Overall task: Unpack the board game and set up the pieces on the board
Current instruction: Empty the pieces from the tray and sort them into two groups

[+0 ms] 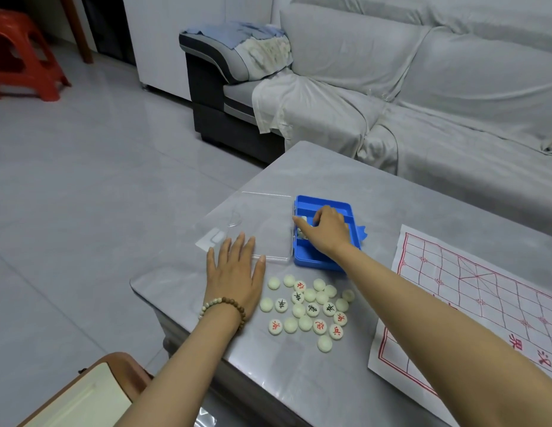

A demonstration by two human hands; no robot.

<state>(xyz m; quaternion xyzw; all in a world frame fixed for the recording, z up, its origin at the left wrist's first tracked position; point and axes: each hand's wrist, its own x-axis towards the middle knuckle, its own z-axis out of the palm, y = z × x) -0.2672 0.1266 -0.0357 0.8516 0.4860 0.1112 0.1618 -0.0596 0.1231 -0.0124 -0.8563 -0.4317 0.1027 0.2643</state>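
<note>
1. Sofa, draped in grey cloth, at 12 to 2 o'clock beyond the table; it plays no part in the task.
2. Table, grey top, bears every item below.
3. Board sheet, white with a red grid, spread flat at 3 o'clock of the loose pieces. Its long axis runs roughly 11 to 5 o'clock. The right and near ends are cut off by the frame, and the right forearm covers part of its left edge. No piece stands on the visible part.
4. Clear lid, lying flat at 9 o'clock of the blue box, edge to edge with it; its outline is faint against the table.
5. Blue box, long axis about 12 to 6 o'clock, at 12 o'clock of the loose pieces.
6. Loose pieces, white discs heaped between the forearms, some showing red or black characters, others blank.
7. Left hand, flat with fingers straight and spread, presses the lid's near edge; bead bracelet at the wrist.
8. Right hand, inside the box with fingers curled downward. Its back hides whether they pinch anything, so I cannot tell.
9. Boxed pieces, a few showing at 9 o'clock of the right hand; their count is hidden.
10. Judgement: emptying goes from the box toward 6 o'clock and placing goes toward 3 o'clock, and the right hand is nearer both.
</note>
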